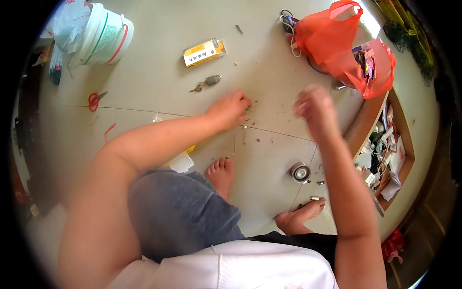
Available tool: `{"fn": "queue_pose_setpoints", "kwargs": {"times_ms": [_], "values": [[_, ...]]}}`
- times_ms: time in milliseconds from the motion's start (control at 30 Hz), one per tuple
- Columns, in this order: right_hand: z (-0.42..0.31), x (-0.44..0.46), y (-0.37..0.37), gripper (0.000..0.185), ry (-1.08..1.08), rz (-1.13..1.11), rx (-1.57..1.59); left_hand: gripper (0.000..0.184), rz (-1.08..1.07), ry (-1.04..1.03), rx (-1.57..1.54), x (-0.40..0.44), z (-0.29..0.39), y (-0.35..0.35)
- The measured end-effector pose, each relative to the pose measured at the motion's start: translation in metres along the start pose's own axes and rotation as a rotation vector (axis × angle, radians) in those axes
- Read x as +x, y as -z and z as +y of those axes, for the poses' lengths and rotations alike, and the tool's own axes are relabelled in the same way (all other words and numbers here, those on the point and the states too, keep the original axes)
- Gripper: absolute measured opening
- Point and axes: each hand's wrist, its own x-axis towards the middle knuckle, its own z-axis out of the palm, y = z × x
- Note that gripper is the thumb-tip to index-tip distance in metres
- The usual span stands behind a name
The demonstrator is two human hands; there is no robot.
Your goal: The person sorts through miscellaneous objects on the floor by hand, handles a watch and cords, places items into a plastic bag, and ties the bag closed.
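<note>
My left hand (228, 111) is down at the tiled floor, its fingers curled together beside a scatter of small dark debris (252, 110). Whatever it may hold is too small to make out. Farther right, my right hand (315, 107) is over the floor, blurred by motion, and its fingers are not clear. A padlock with keys (211, 80) lies just beyond my left hand, and past it is a yellow and white box (204, 52). Nearer my feet stands a small round metal tin (300, 172) with small bits around it.
Red-handled scissors (93, 102) lie at the left, below a white bucket (108, 38). A red plastic bag (332, 43) stands at the upper right, beside a wooden drawer (410, 139) full of small items. My bare feet rest on the floor.
</note>
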Motion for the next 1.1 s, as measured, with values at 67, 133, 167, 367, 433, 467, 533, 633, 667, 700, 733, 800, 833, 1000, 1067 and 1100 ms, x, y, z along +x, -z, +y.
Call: {"fn": "queue_pose_setpoints", "kwargs": {"times_ms": [67, 133, 167, 367, 433, 467, 533, 633, 667, 700, 733, 800, 833, 1000, 1067, 1100], "values": [[-0.044, 0.029, 0.039, 0.007, 0.148, -0.134, 0.258, 0.036, -0.1, -0.098, 0.037, 0.001, 0.003, -0.003], [-0.085, 0.051, 0.075, 0.011, 0.212, -0.168, 0.356, 0.036, -0.12, -0.195, 0.104, -0.003, 0.005, -0.005], [-0.103, 0.058, 0.082, 0.011, 0.219, -0.166, 0.358, 0.036, -0.145, -0.288, 0.166, -0.006, 0.006, -0.005], [-0.121, 0.04, 0.064, 0.022, 0.214, 0.26, 0.479, 0.021, -0.297, -0.653, 0.333, -0.016, -0.01, -0.016], [-0.089, 0.024, 0.057, 0.021, 0.262, 0.149, 0.276, 0.017, -0.325, -0.687, 0.373, -0.02, -0.016, -0.022], [-0.072, 0.013, 0.043, 0.02, 0.226, 0.225, 0.161, 0.013, -0.361, -0.724, 0.416, -0.021, -0.018, -0.023], [-0.036, -0.001, 0.04, 0.018, 0.099, 0.159, -0.096, 0.012, -0.345, -0.752, 0.397, -0.024, -0.02, -0.019], [0.002, -0.015, 0.034, 0.016, -0.014, 0.06, -0.307, 0.01, -0.29, -0.841, 0.372, -0.026, -0.031, -0.018], [0.008, -0.018, 0.03, 0.016, -0.06, 0.041, -0.339, 0.01, -0.244, -0.902, 0.365, -0.023, -0.036, -0.02], [0.014, -0.022, 0.028, 0.016, -0.059, 0.041, -0.334, 0.01, -0.248, -0.902, 0.368, -0.019, -0.038, -0.022], [0.019, -0.025, 0.026, 0.016, -0.088, 0.013, -0.326, 0.011, -0.218, -0.852, 0.408, -0.013, -0.04, -0.024], [0.025, -0.029, 0.022, 0.015, -0.117, -0.015, -0.313, 0.013, -0.133, -0.772, 0.473, 0.006, -0.046, -0.02], [0.027, -0.03, 0.02, 0.015, -0.133, -0.014, -0.311, 0.014, -0.081, -0.739, 0.496, 0.022, -0.048, -0.012], [0.043, -0.036, 0.014, 0.014, -0.177, 0.017, -0.255, 0.016, 0.083, -0.399, 0.722, 0.094, -0.043, 0.044], [0.046, -0.038, 0.01, 0.014, -0.185, 0.024, -0.246, 0.018, 0.164, -0.368, 0.731, 0.12, -0.054, 0.057], [0.048, -0.04, 0.008, 0.014, -0.196, 0.029, -0.236, 0.019, 0.342, -0.372, 0.767, 0.132, -0.063, 0.064]]}}
